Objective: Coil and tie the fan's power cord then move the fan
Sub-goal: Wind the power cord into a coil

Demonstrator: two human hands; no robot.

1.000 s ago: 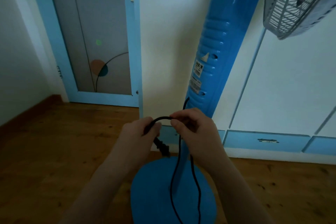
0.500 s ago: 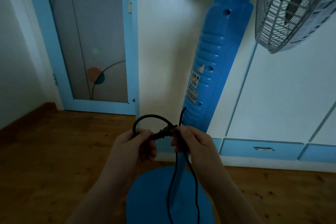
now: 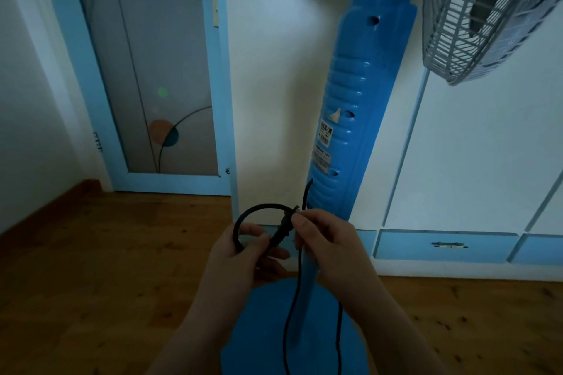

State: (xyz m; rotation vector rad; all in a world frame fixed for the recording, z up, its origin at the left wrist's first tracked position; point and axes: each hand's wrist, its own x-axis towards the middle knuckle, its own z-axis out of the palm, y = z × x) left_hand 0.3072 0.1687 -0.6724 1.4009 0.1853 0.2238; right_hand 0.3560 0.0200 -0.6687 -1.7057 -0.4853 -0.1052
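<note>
Left hand (image 3: 243,256), right hand (image 3: 326,240) — both pinch cord (image 3: 243,219) loop.

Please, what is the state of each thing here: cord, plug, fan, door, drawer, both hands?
Black power cord: one small loop made, rest hanging loose, not tied.
Black plug: unplugged, held between the hands.
Blue pedestal fan: upright on its round base.
Blue-framed glass door: shut.
Blue drawer: shut.
Left hand: grips the loop.
Right hand: pinches the cord by the plug.
</note>
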